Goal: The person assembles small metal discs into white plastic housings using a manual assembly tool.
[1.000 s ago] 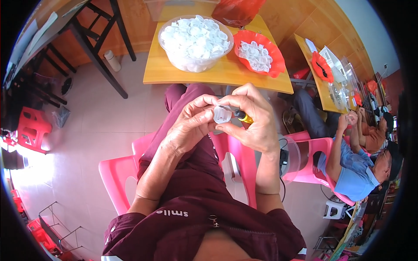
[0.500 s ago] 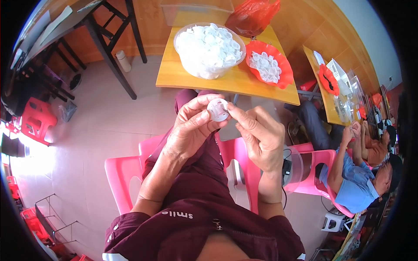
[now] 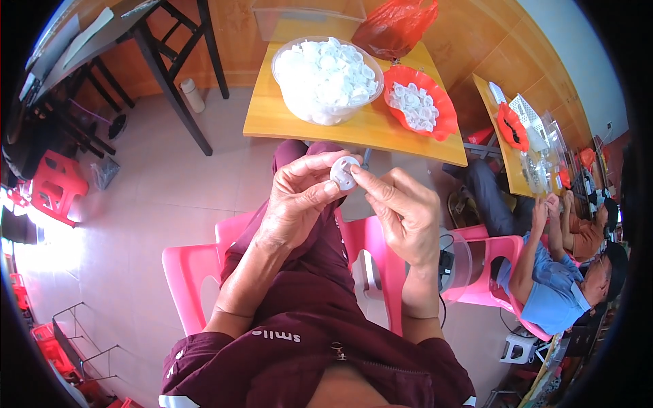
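Observation:
My left hand (image 3: 299, 197) holds a small round white plastic disc (image 3: 343, 178) by its edge, between thumb and fingers, above my lap. The disc has small openings or raised shapes on its face, too fine to make out. My right hand (image 3: 406, 211) is beside it, with the index fingertip touching the face of the disc. Its thumb stands apart from the index finger and the other fingers are loosely curled; I see nothing held in them. Beyond my hands, a big clear tub (image 3: 279, 73) heaped with white plastic pieces stands on a yellow table (image 3: 262, 121).
A red scalloped dish (image 3: 445, 121) of clear-white pieces and a red plastic bag (image 3: 401, 27) share the table. Pink chairs (image 3: 183, 272) surround me. At right, a person in a blue shirt (image 3: 554, 299) sits near another table (image 3: 510, 170). A dark-legged table (image 3: 166, 81) stands far left.
The disc has tilted and shifted slightly right in my left hand. My right index fingertip has moved a little left, further over its face.

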Motion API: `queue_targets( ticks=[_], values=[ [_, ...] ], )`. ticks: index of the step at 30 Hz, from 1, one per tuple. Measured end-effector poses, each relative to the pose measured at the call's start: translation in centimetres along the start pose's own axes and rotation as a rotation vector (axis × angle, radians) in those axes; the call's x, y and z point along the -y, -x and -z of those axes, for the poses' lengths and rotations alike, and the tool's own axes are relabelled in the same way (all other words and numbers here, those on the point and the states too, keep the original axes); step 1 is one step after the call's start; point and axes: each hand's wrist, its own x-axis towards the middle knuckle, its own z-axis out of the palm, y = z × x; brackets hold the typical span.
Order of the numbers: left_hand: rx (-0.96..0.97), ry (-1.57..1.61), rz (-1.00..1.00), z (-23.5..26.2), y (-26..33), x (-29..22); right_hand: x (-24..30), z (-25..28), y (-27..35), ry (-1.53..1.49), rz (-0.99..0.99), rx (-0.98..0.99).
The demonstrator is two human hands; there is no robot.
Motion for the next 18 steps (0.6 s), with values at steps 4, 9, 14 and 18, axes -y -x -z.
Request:
queue_targets(
  ticks=[4,9,14,18],
  values=[
    [-0.017,-0.003,0.014,-0.07,-0.01,0.10,-0.39,0.21,-0.17,-0.109,-0.006,0.005],
    [-0.029,0.002,0.034,0.06,0.01,0.13,-0.58,0.27,-0.13,-0.111,-0.018,0.023],
    [-0.024,-0.003,0.012,0.15,0.05,0.39,-0.69,0.27,-0.17,-0.181,-0.037,0.034],
    [-0.042,-0.015,0.019,0.02,0.13,0.43,-0.90,0.35,-0.04,-0.185,-0.037,0.045]
  ],
)
